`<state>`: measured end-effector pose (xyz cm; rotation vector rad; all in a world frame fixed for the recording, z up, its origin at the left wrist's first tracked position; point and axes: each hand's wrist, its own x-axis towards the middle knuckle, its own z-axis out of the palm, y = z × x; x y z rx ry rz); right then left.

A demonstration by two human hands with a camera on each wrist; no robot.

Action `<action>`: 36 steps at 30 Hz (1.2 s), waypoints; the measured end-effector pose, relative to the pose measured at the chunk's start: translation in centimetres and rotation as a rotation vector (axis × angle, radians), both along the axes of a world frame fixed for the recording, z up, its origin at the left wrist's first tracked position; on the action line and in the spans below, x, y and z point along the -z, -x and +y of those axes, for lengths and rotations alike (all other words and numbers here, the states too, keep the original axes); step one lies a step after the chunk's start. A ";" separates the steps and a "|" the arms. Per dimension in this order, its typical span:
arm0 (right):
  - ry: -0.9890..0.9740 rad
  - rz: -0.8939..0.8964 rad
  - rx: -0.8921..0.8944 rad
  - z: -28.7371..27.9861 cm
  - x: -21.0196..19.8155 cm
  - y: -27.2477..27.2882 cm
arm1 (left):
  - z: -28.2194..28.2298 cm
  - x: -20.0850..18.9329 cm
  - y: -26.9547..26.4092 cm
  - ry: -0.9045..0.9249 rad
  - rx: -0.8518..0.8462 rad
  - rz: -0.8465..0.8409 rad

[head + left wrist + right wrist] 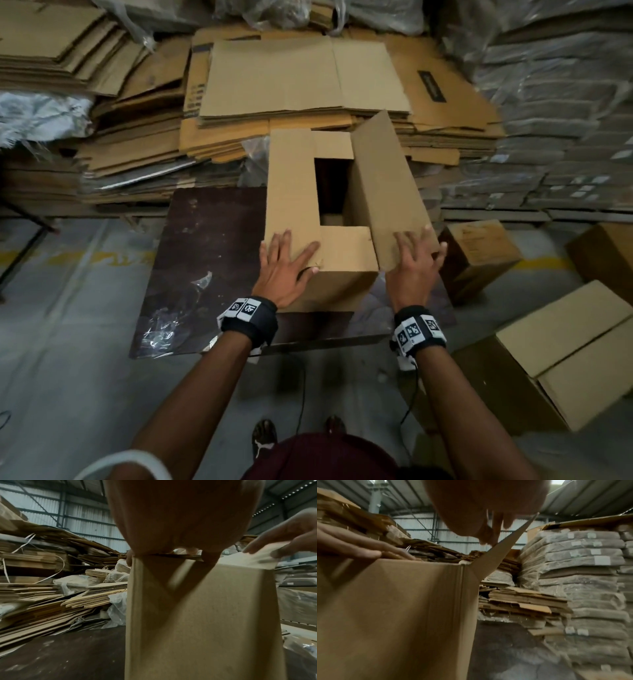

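Observation:
A brown cardboard box stands on a dark table with a gap still showing in its top. Its short end flaps and long left flap are folded down. My left hand presses flat on the near end of that flap, fingers straight. The long right flap stands raised, tilted outward. My right hand lies on its near end with spread fingers, one fingertip past the outer edge. The left wrist view shows the box wall. In the right wrist view the raised flap slants up to my fingers.
Flattened cardboard sheets are stacked behind the table. Plastic-wrapped bundles rise on the right. Two made-up boxes sit on the floor at the right. Crumpled clear film lies on the table's left part.

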<state>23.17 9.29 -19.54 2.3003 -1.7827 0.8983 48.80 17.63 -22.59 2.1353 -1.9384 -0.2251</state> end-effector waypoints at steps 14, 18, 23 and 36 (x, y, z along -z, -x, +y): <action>-0.445 -0.202 -0.098 1.1 2.7 -1.7 | 0.3 -0.7 0.0 0.021 -0.007 0.034; -0.351 0.063 -0.261 0.5 1.9 -2.2 | 1.8 -3.1 -0.7 0.384 -0.080 0.257; -0.388 0.143 -0.291 1.7 2.0 -5.0 | 4.4 -3.9 -2.9 0.841 -0.589 0.334; -0.390 0.011 -0.197 4.9 3.0 -9.6 | 5.6 1.8 -4.4 0.057 -0.570 0.285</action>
